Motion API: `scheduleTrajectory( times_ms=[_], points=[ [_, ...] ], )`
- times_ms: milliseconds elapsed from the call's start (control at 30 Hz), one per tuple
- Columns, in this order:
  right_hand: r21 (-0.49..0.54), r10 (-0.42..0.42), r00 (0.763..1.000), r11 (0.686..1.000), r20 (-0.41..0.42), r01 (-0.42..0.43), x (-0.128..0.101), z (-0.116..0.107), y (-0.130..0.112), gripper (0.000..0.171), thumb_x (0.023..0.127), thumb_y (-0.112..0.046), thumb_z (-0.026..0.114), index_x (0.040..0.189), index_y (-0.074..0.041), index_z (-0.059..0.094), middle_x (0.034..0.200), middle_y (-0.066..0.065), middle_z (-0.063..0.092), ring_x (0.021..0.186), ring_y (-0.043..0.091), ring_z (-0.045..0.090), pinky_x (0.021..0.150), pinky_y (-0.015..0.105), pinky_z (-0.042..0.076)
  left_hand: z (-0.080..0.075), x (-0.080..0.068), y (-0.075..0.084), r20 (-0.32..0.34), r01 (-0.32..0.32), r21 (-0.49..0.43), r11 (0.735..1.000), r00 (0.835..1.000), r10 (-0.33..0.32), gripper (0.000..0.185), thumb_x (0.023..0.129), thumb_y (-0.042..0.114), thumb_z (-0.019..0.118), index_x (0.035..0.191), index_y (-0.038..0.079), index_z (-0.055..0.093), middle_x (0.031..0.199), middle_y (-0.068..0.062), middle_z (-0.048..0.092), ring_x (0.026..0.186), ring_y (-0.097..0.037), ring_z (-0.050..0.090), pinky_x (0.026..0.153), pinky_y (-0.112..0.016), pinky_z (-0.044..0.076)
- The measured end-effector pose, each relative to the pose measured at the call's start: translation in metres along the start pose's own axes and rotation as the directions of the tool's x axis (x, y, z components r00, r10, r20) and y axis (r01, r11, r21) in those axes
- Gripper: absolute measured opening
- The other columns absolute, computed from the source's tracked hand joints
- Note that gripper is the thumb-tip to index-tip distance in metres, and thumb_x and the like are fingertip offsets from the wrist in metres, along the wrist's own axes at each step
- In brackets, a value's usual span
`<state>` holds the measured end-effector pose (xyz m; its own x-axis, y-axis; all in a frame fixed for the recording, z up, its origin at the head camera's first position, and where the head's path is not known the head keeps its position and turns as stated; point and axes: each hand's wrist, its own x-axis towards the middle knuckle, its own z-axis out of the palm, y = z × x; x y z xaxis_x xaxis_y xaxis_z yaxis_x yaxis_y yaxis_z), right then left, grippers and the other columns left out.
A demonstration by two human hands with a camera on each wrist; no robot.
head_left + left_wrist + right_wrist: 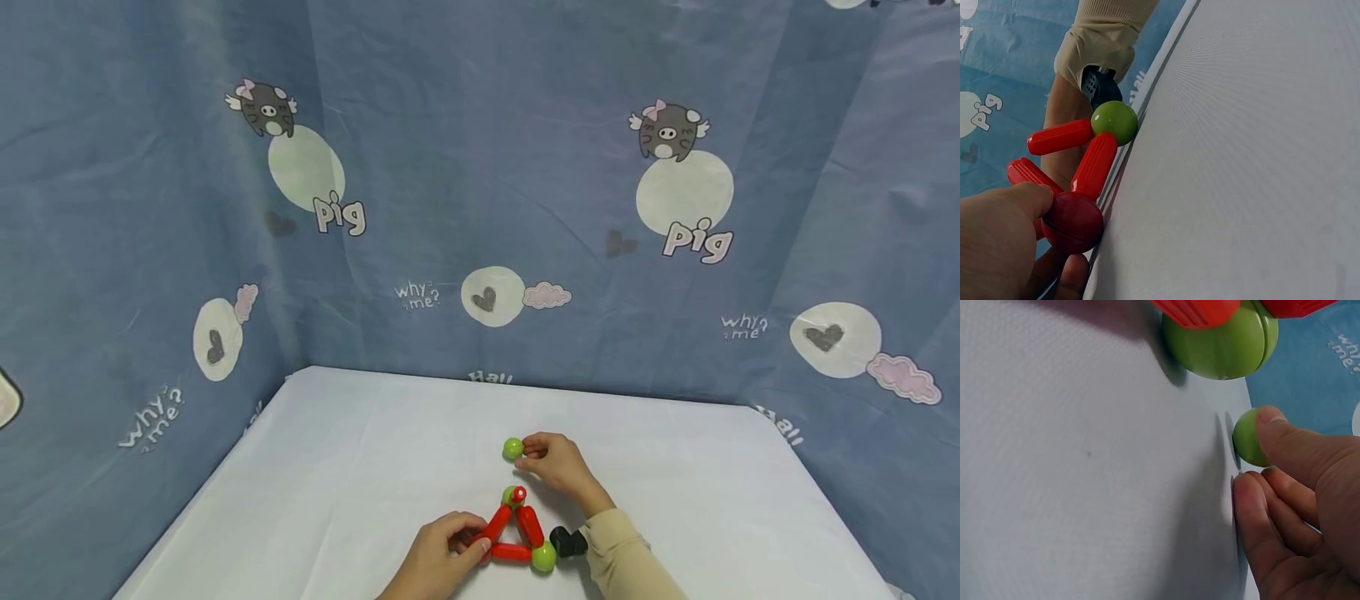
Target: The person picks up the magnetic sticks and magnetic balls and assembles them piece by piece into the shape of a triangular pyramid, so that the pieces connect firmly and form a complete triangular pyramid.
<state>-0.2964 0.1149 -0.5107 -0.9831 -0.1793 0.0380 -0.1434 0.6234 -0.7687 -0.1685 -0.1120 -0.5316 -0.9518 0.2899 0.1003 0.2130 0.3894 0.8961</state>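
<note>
Head view: white table (337, 467), red-rod triangle (513, 532) lying flat near front edge, green balls at its far and right corners. Left hand (438, 560) grips triangle's left corner — thumb and fingers curled round dark red ball (1074, 221) in left wrist view. Right hand (558, 467) sits just beyond triangle's far corner, thumb and fingertips pinching loose green ball (513, 450) on table, apart from triangle. Right wrist view: thumb (1297, 447) pressed on that ball, other fingers curled beneath. Beige sleeve (626, 558) on right forearm.

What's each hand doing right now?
Left hand: grips the dark red ball at the triangle's corner.
Right hand: pinches a loose green ball.
</note>
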Motion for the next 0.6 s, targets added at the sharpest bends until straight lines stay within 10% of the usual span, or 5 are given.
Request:
scheduleTrajectory(
  times_ms=[600],
  points=[
    [-0.065,0.006,1.000,0.998,-0.010,-0.007,0.005,0.001,-0.012,0.037,0.084,-0.027,0.084,0.110,-0.003,0.074,0.095,0.004,0.075,0.085,0.014,0.066,0.074,0.031,0.056,0.002,0.000,-0.005,-0.007,-0.007,-0.017,1.000,1.000,0.007,0.019,0.093,0.025,0.074,0.109,0.015,0.074,0.092,0.006,0.069,0.074,0.000,0.058,0.066,-0.019,0.049]
  ],
)
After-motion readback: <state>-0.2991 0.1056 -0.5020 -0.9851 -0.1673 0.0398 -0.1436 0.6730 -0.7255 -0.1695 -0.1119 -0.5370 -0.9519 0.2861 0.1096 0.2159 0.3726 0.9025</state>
